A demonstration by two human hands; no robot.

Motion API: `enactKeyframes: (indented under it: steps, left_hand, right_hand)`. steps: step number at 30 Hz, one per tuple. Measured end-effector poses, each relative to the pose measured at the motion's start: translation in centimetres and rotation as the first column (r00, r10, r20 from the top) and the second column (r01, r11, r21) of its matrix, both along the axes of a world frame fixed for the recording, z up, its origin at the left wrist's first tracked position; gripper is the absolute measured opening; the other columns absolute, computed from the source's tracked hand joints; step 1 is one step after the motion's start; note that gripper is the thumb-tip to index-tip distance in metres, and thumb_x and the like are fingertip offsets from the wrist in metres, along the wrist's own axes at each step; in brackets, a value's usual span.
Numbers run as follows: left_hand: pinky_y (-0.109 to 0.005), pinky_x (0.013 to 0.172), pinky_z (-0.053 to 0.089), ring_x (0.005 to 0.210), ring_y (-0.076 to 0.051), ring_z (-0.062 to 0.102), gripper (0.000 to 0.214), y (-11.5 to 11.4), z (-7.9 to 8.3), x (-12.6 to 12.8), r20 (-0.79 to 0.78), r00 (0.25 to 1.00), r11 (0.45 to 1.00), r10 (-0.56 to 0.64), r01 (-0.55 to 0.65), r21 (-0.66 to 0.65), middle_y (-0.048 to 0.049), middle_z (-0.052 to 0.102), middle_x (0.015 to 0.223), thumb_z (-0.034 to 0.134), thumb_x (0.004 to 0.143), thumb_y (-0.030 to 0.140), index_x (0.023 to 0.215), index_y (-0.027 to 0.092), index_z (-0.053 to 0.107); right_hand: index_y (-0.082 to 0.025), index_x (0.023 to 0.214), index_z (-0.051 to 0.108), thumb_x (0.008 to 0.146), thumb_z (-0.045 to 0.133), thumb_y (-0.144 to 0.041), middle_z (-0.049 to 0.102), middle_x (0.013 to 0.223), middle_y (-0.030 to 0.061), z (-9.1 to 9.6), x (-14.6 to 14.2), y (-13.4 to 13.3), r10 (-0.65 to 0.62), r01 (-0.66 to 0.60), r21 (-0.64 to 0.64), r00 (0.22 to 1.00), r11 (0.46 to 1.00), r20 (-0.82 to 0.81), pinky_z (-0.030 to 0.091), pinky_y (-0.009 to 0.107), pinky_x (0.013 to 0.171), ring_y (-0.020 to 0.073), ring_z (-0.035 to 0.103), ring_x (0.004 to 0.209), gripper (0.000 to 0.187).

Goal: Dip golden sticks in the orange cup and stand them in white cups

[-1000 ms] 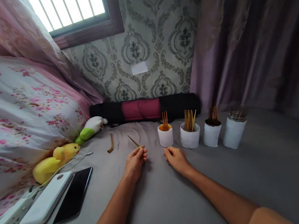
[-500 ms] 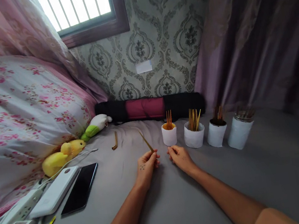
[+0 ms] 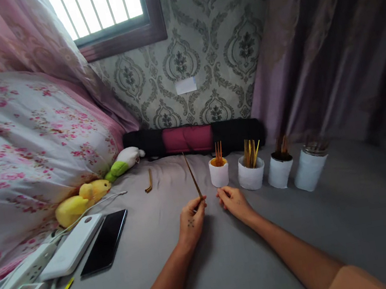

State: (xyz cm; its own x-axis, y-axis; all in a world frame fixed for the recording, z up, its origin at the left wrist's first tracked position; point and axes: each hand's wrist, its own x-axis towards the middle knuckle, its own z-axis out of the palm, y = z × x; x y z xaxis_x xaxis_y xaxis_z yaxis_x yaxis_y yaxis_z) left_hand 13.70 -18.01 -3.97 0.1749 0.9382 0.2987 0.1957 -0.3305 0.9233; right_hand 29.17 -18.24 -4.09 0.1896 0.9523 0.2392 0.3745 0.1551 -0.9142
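A thin gold-coloured stick [image 3: 193,176] points up and away from my left hand [image 3: 191,221], whose thumb and fingers are closed on its near end. Close by on the right, my right hand [image 3: 235,202] is curled with its fingertips together; whether anything is in them is hidden. Just beyond it stands a small white-wrapped cup [image 3: 219,175] with several orange-gold sticks. To its right are a wider white cup [image 3: 252,177] of gold sticks, a third cup [image 3: 280,174] with dark brown sticks and a taller jar [image 3: 309,172] with thin, dark ones.
A bent gold-brown piece [image 3: 148,180] lies left of the held stick. Farther left are a black phone [image 3: 105,243], a white power bank [image 3: 72,247], a power strip [image 3: 32,270] and a yellow plush toy [image 3: 74,209]. A black and maroon roll [image 3: 188,139] lies along the wall.
The stick in my left hand has swung more upright, its tip moving right and up. My left hand has turned and shifted slightly right; my right hand has barely moved.
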Motion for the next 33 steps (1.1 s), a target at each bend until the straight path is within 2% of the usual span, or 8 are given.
enactKeyframes:
  steps: [6, 15, 23, 33]
  left_hand:
    - [-0.023, 0.063, 0.040, 0.070, -0.012, 0.054, 0.033, -0.3, 0.1, -0.3, -0.128, 0.992, 0.984, 0.008, 0.015, 0.179, -0.0056, 0.062, 0.081, 0.043, 0.080, 0.032, 0.102, 0.017, 0.062]
    - [-0.022, 0.070, 0.039, 0.075, -0.012, 0.053, 0.031, -0.6, 0.3, -0.3, -0.257, 0.966, 0.948, 0.009, 0.074, 0.309, -0.0052, 0.060, 0.085, 0.037, 0.084, 0.028, 0.102, 0.020, 0.061]
    - [-0.022, 0.070, 0.039, 0.078, -0.012, 0.052, 0.031, -0.7, 0.1, -0.5, -0.412, 0.909, 0.918, 0.057, 0.115, 0.380, -0.0047, 0.057, 0.085, 0.034, 0.086, 0.027, 0.103, 0.023, 0.059]
    - [-0.022, 0.073, 0.039, 0.085, -0.012, 0.051, 0.031, -1.0, 0.2, -0.7, -0.587, 0.801, 0.899, 0.117, 0.166, 0.406, -0.0039, 0.056, 0.091, 0.031, 0.086, 0.024, 0.105, 0.024, 0.056]
  right_hand:
    - [-0.013, 0.072, 0.056, 0.078, 0.040, -0.043, 0.052, 0.053, -0.0006, 0.1, 0.0, 0.0, 0.024, -0.024, -0.011, 0.999, 1.000, -0.042, 0.034, 0.020, 0.039, 0.0082, 0.045, 0.039, 0.034]
    - [-0.013, 0.078, 0.058, 0.078, 0.042, -0.041, 0.053, 0.058, -0.0002, 0.3, 0.2, -0.2, 0.050, -0.049, 0.017, 0.997, 0.999, -0.058, 0.036, 0.019, 0.041, 0.0076, 0.047, 0.042, 0.033]
    - [-0.013, 0.083, 0.059, 0.076, 0.045, -0.040, 0.053, 0.060, -0.0001, 1.6, -0.3, -0.9, 0.122, -0.120, 0.021, 0.978, 0.993, -0.168, 0.034, 0.017, 0.038, 0.0071, 0.047, 0.045, 0.031]
    - [-0.014, 0.085, 0.059, 0.073, 0.045, -0.028, 0.055, 0.062, 0.0000, 2.1, -0.5, -1.2, 0.173, -0.167, 0.042, 0.954, 0.985, -0.246, 0.034, 0.019, 0.039, 0.0083, 0.048, 0.046, 0.023]
